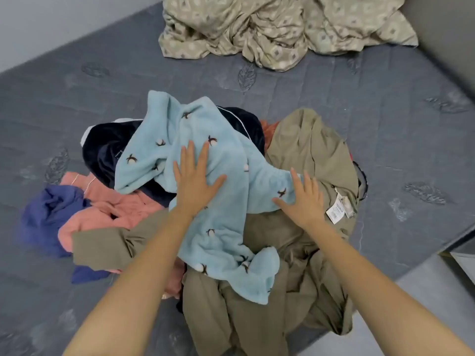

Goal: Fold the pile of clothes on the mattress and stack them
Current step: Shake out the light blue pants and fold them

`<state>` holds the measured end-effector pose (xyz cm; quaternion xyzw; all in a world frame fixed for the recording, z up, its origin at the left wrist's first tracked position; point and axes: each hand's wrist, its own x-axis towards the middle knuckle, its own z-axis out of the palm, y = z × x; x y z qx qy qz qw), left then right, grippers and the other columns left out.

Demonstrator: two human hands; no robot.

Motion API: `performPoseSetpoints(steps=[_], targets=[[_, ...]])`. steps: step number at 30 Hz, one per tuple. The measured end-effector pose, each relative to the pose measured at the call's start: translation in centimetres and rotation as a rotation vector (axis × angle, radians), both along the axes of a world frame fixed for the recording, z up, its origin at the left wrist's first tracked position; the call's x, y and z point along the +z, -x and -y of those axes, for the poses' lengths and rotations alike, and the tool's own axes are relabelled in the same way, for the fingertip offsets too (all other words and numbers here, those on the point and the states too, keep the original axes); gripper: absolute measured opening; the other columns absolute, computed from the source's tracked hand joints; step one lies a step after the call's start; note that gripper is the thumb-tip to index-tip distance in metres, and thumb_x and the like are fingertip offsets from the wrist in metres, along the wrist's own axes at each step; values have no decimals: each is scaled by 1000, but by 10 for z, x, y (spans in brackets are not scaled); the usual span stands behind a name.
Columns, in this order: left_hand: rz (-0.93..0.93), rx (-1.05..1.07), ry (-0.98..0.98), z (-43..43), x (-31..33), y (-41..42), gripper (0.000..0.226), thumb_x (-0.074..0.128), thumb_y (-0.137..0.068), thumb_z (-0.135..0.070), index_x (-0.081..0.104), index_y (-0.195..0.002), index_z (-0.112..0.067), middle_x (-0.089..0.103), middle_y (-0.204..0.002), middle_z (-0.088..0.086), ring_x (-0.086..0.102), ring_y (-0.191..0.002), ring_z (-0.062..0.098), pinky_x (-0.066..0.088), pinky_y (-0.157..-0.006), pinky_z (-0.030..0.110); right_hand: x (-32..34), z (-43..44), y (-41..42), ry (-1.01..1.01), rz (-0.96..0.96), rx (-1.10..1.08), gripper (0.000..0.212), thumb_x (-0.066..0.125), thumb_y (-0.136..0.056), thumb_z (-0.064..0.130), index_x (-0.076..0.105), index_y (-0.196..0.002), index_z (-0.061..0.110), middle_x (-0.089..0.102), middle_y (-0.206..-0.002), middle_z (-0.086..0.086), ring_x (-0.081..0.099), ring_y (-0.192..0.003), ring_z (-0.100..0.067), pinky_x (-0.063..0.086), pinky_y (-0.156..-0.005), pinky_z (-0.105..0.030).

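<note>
A loose pile of clothes lies on the grey mattress (334, 104). On top sprawls a light blue fleece garment (164, 129) with small dark motifs. My left hand (196, 179) lies flat on its middle, fingers straight and spread. My right hand (304, 199) rests open at its right edge, where the fleece meets an olive garment (308, 150) with a white care label (336, 210). Under the fleece sit a dark navy piece (108, 147), a salmon pink piece (102, 209) and a purple-blue piece (48, 214).
A crumpled beige patterned sheet (270, 27) is heaped at the mattress's far end. The mattress edge runs along the right, with grey floor (424, 299) below it. A dark wall (447, 21) stands at the far right.
</note>
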<state>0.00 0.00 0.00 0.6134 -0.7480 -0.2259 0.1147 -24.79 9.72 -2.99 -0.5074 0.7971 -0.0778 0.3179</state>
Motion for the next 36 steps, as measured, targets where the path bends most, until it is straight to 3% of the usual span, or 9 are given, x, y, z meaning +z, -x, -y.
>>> performPoseSetpoints(steps=[4, 7, 11, 14, 16, 20, 25, 30, 36], targets=[[37, -15, 151, 50, 0, 12, 81, 46, -87, -62, 8, -152, -31, -6, -161, 5, -10, -147, 25, -7, -114, 51, -19, 11, 11, -32, 17, -51, 93, 57, -85, 62, 0, -152, 36, -4, -162, -6, -1, -148, -29, 8, -119, -50], [14, 55, 123, 74, -6, 22, 86, 56, -87, -55, 3, -152, -32, -2, -161, 6, -5, -147, 26, -1, -114, 56, -33, 14, 11, 12, 82, -105, 94, 61, -84, 58, 5, -154, 30, 17, -157, -12, 22, -142, -31, 23, -114, -49], [10, 81, 7, 88, -15, 22, 92, 61, -86, -41, -2, -152, -30, 43, -137, 12, 39, -125, 35, 31, -104, 58, -37, 17, 5, 98, 217, -281, 83, 73, -83, 33, 28, -147, 6, 38, -133, -14, 39, -124, -26, 33, -98, -26], [77, -20, -22, 78, -18, 18, 71, 52, -92, -18, 15, -152, -25, 44, -129, 18, 41, -116, 38, 36, -97, 47, -29, 17, -3, 164, 249, -258, 17, 72, -83, 16, 59, -90, 7, 47, -88, -3, 47, -89, -23, 32, -80, -25], [67, -77, -44, 70, -17, 14, 58, 49, -90, -8, 33, -145, -18, 44, -129, 20, 40, -117, 38, 33, -98, 41, -25, 15, -8, 252, 223, -169, 42, 70, -82, 7, 39, -57, 20, 38, -62, 6, 40, -69, -20, 33, -74, -34], [-84, -77, 7, 37, -9, -4, 30, 57, -78, -3, 59, -108, -9, 52, -107, 13, 46, -106, 33, 27, -84, 21, -7, 5, -16, 389, 284, -205, 56, 73, -73, -1, 31, -52, 29, 40, -55, 1, 37, -59, -18, 34, -63, -37], [-137, -162, 121, -24, -2, -41, 12, 62, -73, -11, 58, -82, -5, 42, -126, 14, 36, -124, 29, 26, -102, 28, 19, -6, -44, 345, 404, -289, 45, 75, -77, 6, 40, -51, 18, 44, -59, 5, 48, -82, -20, 39, -76, -30], [-85, -268, 2, -82, 0, -63, 19, 48, -68, -34, 37, -68, -18, 40, -62, -8, 38, -58, 17, 28, -62, 30, 35, -17, -68, 232, 590, -421, 32, 71, -86, 20, 43, -73, 10, 42, -65, 0, 38, -58, -10, 33, -48, -12], [52, 334, 2, -83, 7, -60, 58, 37, -88, -67, 44, -104, -12, 59, -72, 9, 57, -63, 29, 40, -55, 34, 60, -31, -93, 291, 684, -313, 41, 69, -85, 7, 48, -119, 17, 54, -94, 3, 54, -71, -4, 47, -59, -13]])
